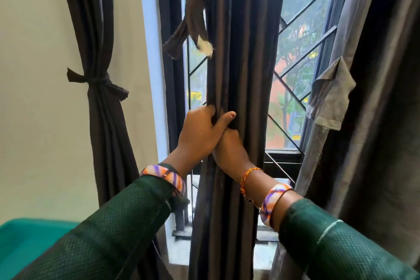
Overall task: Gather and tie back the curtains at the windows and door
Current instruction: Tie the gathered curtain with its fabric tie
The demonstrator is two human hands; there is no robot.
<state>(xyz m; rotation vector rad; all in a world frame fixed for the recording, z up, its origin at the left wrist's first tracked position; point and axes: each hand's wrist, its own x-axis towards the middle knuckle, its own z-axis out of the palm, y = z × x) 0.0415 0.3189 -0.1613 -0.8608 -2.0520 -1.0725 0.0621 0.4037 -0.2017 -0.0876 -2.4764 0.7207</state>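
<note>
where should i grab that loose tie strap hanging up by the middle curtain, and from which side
Take the tie strap by its free lower left end, coming from the left. That end hangs clear in front of the window grille, while its upper part lies against the gathered middle curtain. Both hands grip the curtain, so one must let go.

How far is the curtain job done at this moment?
Done: the left curtain is already tied with a knot. In hand: both hands, left hand and right hand, grip the gathered middle curtain; its tie strip hangs loose. Left: tying it, then the right curtain, which hangs untied.
</note>
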